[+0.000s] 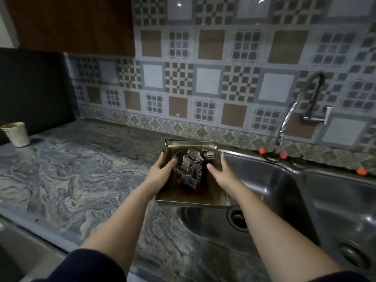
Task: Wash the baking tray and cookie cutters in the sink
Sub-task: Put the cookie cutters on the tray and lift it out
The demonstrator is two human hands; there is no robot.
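Both hands grip the tray: left hand (160,171) and right hand (220,176) clasp its (183,197) sides, cutters (190,166) aboard, seemingly over the sink (264,180) edge. Next: lower it level.

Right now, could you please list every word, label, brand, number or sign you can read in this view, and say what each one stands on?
None: no text can be read anywhere in this view.
Brass-coloured rectangular metal baking tray: no marking shows.
Silver metal cookie cutters: no stamp shows.
Pale paper cup: its surface is too blurred to tell.
Patterned wall tiles: geometric patterns only.
Steel wall tap: no brand visible.
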